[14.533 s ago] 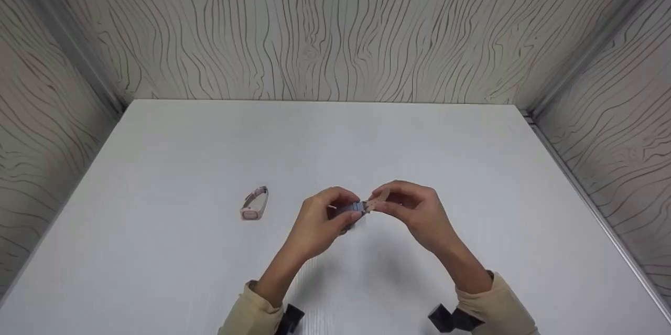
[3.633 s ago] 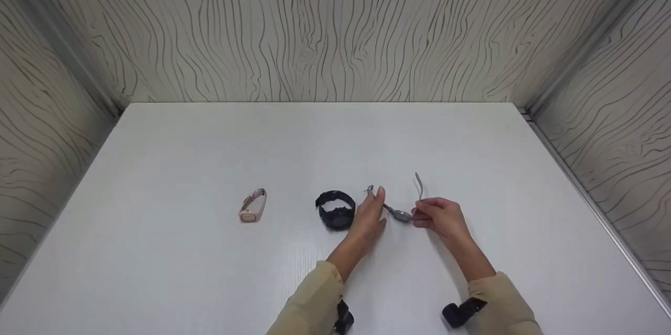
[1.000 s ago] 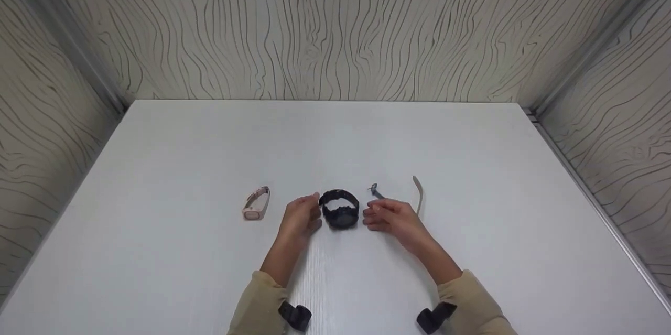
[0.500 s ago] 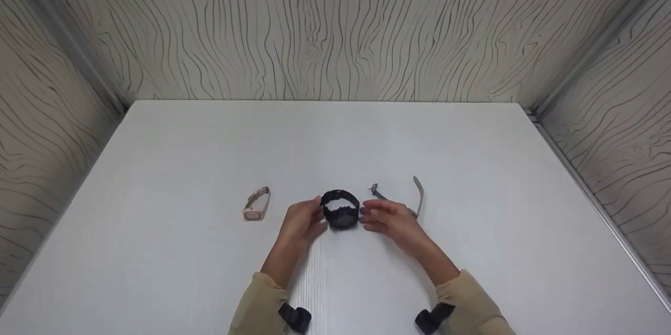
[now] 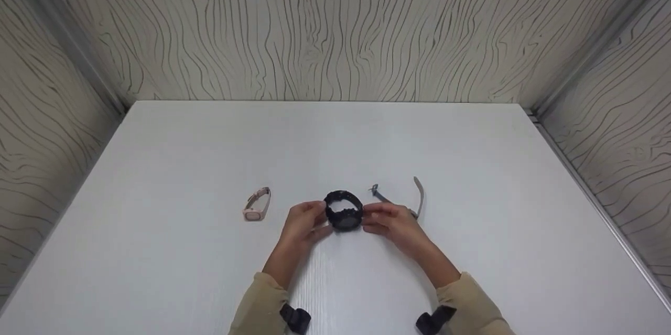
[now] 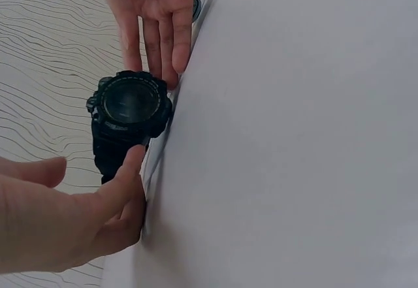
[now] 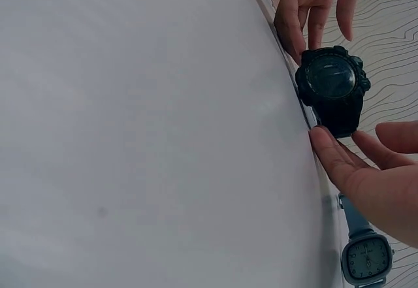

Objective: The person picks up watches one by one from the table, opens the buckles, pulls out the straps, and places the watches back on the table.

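A black wristwatch [image 5: 346, 220] with a round face stands on its looped strap at the middle of the white table. My left hand [image 5: 304, 225] touches its left side with extended fingers, thumb held away in the left wrist view. On the opposite side, my right hand [image 5: 394, 224] has its straight fingertips against the watch. In the left wrist view the black watch [image 6: 132, 102] sits between both hands. Partly hidden behind my right hand lies a blue-grey watch [image 5: 381, 197]; its square dial [image 7: 367, 260] shows in the right wrist view.
A pale pink watch [image 5: 253, 214], its strap looped, stands on the table to the left of my left hand. The white table [image 5: 183, 141] ends at a wood-grain patterned wall [image 5: 314, 31], with similar panels on both sides.
Earlier, my hands worked on the blue-grey watch, which now lies unfastened on the right. In the last second both hands came against the black watch, which shifted slightly right.
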`<state>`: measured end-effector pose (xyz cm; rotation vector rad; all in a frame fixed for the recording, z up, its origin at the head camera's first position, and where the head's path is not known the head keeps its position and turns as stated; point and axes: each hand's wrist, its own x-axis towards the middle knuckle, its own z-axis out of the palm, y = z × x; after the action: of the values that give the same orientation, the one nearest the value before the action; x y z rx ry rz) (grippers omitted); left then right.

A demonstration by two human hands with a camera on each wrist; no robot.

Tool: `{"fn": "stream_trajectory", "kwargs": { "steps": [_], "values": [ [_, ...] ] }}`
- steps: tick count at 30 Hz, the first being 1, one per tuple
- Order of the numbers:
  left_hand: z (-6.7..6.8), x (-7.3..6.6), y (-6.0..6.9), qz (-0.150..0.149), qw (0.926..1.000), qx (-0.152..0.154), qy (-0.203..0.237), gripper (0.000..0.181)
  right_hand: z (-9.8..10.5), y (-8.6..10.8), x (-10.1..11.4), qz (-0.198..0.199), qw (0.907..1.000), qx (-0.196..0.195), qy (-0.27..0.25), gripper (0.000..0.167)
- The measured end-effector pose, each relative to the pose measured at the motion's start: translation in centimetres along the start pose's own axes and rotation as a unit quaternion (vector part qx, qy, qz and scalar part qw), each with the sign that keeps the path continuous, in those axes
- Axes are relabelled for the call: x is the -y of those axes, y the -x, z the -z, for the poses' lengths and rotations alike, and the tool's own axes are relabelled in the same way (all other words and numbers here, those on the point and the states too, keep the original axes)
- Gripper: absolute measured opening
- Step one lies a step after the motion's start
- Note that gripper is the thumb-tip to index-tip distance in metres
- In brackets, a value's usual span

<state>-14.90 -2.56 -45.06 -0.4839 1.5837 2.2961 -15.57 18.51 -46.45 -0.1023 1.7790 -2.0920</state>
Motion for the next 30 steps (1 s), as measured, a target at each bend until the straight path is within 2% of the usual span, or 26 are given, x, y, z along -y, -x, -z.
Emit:
{"fn": "stream_trajectory", "kwargs": {
  "steps": [5, 17, 23, 30],
  "values": [
    [0.0, 0.1, -0.2, -0.008, 0.9998, 0.000, -0.019, 0.033, 0.1, 0.2, 0.3, 0.001, 0.9999, -0.008, -0.006, 0.029],
    [-0.3, -0.5, 0.3, -0.059, 0.9973, 0.005, -0.042, 0.035, -0.3, 0.8, 1.6, 0.031, 0.9992, -0.015, 0.017, 0.028],
    [-0.7, -1.4, 0.9, -0.069, 0.9967, -0.003, -0.042, 0.036, -0.7, 1.3, 2.5, 0.039, 0.9990, -0.016, 0.017, 0.027],
    [-1.0, -2.4, 1.6, -0.067, 0.9969, 0.002, -0.041, 0.033, -1.2, 1.9, 4.0, 0.039, 0.9983, -0.043, -0.008, 0.026]
  ]
}}
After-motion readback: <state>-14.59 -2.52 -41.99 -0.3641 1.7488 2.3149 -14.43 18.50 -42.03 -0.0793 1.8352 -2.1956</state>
